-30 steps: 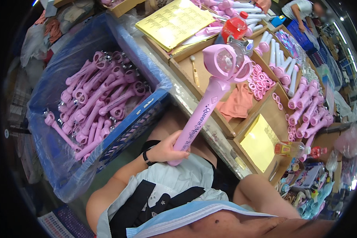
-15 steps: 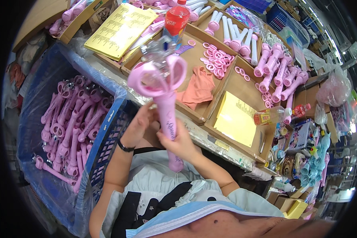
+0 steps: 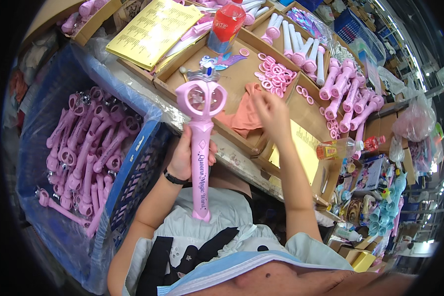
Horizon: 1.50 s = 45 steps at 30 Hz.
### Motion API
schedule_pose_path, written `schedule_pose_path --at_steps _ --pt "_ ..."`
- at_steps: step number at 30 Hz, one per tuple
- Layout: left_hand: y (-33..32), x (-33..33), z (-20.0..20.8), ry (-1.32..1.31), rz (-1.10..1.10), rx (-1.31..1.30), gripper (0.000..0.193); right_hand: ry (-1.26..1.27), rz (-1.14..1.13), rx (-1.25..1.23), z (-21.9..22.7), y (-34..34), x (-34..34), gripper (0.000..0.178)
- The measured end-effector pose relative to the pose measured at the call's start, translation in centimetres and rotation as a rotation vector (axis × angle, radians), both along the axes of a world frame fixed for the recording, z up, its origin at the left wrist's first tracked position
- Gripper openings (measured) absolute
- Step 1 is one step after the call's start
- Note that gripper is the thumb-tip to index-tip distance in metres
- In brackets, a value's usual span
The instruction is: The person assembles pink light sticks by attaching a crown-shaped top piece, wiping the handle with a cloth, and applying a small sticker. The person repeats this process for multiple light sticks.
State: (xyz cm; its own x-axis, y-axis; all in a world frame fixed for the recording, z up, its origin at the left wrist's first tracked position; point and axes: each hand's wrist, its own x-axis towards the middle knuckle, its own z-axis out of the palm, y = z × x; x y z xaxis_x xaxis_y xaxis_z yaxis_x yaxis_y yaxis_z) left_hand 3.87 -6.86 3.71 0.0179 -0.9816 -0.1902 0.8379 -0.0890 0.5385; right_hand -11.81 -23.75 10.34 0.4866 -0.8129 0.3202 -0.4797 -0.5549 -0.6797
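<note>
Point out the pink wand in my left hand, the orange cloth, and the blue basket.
Pink wand [image 3: 201, 159]: head view, on the handle.
Orange cloth [image 3: 241, 115]: head view, on its crumpled middle.
Blue basket [image 3: 135, 173]: head view, on its slotted side wall.

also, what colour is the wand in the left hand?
Pink wand, with a silvery topper; shows best in the head view.

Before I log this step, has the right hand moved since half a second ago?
Yes. The right hand has left the pink wand, going forward and right toward the orange cloth.
</note>
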Motion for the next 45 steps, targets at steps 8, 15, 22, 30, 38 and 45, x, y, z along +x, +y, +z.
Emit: schedule_pose_path --at_steps 8,15,22,30,38,45 --pt "-0.5 -0.4 -1.8 0.05 -0.086 0.121 0.067 0.233 -0.093 0.418 -5.6 -9.9 2.8 0.041" --pt "-1.2 0.3 -2.7 0.076 -0.072 0.097 0.064 -0.605 0.244 1.119 -2.9 -7.5 -1.6 0.023" --pt "-1.3 0.4 -3.0 0.135 -0.07 0.05 0.063 -0.567 0.128 1.052 -1.9 -4.8 -5.4 0.02" --pt "-1.4 0.2 -3.3 0.24 -0.098 0.122 0.069 -0.712 0.207 0.547 -1.3 -0.4 -3.9 0.02" --pt "-1.3 0.2 -3.6 0.27 -0.125 0.067 0.072 -0.439 0.179 0.063 -2.8 4.2 2.3 0.013" --pt "-1.5 0.1 -3.1 0.26 -0.108 0.07 0.071 -0.11 0.274 -0.329 -4.8 5.8 4.0 0.03"
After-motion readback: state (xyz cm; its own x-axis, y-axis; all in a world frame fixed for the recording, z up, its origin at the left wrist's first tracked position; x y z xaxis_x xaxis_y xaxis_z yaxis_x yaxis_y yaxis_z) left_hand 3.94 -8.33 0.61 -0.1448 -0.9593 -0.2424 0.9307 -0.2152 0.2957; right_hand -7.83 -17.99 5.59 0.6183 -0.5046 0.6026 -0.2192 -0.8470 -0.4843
